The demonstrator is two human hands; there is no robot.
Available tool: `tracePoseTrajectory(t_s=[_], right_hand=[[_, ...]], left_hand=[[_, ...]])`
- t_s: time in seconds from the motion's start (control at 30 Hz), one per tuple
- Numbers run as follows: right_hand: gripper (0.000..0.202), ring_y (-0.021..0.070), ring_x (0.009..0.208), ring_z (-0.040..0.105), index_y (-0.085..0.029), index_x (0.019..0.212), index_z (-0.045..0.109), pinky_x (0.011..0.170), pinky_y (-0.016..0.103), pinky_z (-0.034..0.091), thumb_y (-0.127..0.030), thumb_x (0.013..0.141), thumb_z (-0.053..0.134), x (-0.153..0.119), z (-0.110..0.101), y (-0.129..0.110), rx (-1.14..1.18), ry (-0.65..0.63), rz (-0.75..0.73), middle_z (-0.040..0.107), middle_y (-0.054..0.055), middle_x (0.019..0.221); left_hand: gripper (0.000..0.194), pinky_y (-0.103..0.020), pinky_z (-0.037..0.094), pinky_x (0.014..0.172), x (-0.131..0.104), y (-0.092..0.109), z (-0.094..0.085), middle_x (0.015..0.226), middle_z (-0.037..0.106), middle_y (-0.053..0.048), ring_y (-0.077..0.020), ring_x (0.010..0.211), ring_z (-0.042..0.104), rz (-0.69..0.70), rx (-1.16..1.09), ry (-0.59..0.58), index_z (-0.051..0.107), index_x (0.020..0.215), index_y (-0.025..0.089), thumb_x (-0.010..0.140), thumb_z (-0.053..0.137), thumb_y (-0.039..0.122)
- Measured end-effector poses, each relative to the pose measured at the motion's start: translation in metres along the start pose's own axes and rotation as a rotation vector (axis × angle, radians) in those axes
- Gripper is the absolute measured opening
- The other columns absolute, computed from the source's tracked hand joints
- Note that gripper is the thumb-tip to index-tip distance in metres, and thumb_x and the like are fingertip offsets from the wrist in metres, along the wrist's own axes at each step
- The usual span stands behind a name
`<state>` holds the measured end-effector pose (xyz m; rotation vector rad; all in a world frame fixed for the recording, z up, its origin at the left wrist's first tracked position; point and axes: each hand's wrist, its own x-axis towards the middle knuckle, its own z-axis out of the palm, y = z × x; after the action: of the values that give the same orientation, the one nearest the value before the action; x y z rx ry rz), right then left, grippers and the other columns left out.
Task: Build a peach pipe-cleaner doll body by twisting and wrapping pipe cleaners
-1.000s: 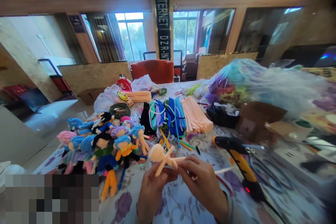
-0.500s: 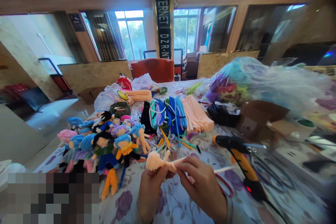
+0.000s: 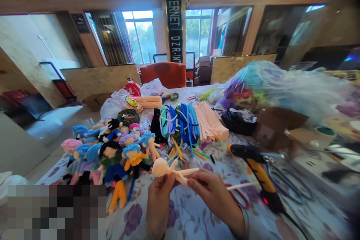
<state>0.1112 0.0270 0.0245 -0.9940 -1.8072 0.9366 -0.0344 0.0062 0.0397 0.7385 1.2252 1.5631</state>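
Observation:
A peach doll figure (image 3: 161,167) of fuzzy pipe cleaners, with a round head and thin limbs, is held over the table between my hands. My left hand (image 3: 161,198) pinches it just below the head, thumb on the near side. My right hand (image 3: 212,195) closes its fingertips on the limbs at the figure's right end. One pale stem stretches past the right hand toward the glue gun. Red-handled scissors (image 3: 244,203) lie partly hidden behind the right wrist.
Finished dolls (image 3: 109,153) crowd the left. Bundles of blue pipe cleaners (image 3: 182,122) and peach pipe cleaners (image 3: 212,123) lie ahead. At right are a black and orange glue gun (image 3: 260,174) with a red light, a cardboard box (image 3: 277,127) and a large plastic bag (image 3: 281,82).
The doll figure has shifted slightly left and its limbs now show more spread apart. My right hand has slid a little lower along them.

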Motion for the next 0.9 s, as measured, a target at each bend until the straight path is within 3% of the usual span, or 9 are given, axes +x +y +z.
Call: tracePoseTrajectory(t_s=[0.1, 0.2, 0.3, 0.53, 0.9], right_hand=[[0.023, 0.0127, 0.059, 0.055, -0.017, 0.074, 0.071, 0.052, 0.02, 0.04, -0.028, 0.085, 0.054, 0.002, 0.003, 0.004, 0.138, -0.095, 0.096, 0.065, 0.0, 0.065], [0.024, 0.0126, 0.06, 0.054, -0.016, 0.078, 0.07, 0.055, 0.021, 0.041, -0.034, 0.084, 0.055, 0.005, 0.006, 0.005, 0.332, -0.178, 0.16, 0.063, -0.001, 0.065], [0.026, 0.012, 0.059, 0.052, -0.015, 0.075, 0.067, 0.054, 0.021, 0.04, -0.04, 0.08, 0.059, 0.006, 0.006, 0.004, 0.423, -0.169, 0.225, 0.059, -0.002, 0.064], [0.028, 0.0088, 0.052, 0.041, -0.016, 0.062, 0.055, 0.047, 0.018, 0.032, -0.038, 0.078, 0.062, 0.002, 0.006, 0.002, 0.381, -0.104, 0.209, 0.045, -0.005, 0.055], [0.019, 0.009, 0.055, 0.045, -0.016, 0.062, 0.056, 0.049, 0.018, 0.034, -0.021, 0.081, 0.057, 0.0, 0.005, 0.005, 0.096, -0.032, 0.02, 0.052, -0.004, 0.058]], left_hand=[[0.012, -0.028, 0.053, 0.064, -0.002, 0.002, 0.001, 0.058, 0.068, -0.002, -0.018, 0.06, 0.062, -0.102, -0.117, -0.039, 0.071, 0.056, 0.017, 0.057, 0.077, 0.027], [0.014, -0.026, 0.052, 0.062, 0.0, -0.006, -0.002, 0.062, 0.068, -0.002, -0.0159, 0.061, 0.061, -0.167, -0.246, -0.122, 0.07, 0.06, 0.016, 0.059, 0.077, 0.028], [0.016, -0.028, 0.052, 0.065, 0.004, -0.019, -0.008, 0.067, 0.068, -0.003, -0.0159, 0.066, 0.061, -0.202, -0.312, -0.197, 0.07, 0.068, 0.015, 0.066, 0.073, 0.03], [0.012, -0.025, 0.05, 0.065, 0.007, -0.024, -0.013, 0.067, 0.068, -0.004, -0.013, 0.064, 0.059, -0.264, -0.327, -0.271, 0.07, 0.068, 0.012, 0.072, 0.069, 0.024], [0.013, -0.021, 0.047, 0.059, 0.005, -0.02, -0.012, 0.059, 0.064, -0.002, -0.01, 0.058, 0.056, -0.273, -0.248, -0.311, 0.071, 0.064, 0.011, 0.069, 0.071, 0.024]])
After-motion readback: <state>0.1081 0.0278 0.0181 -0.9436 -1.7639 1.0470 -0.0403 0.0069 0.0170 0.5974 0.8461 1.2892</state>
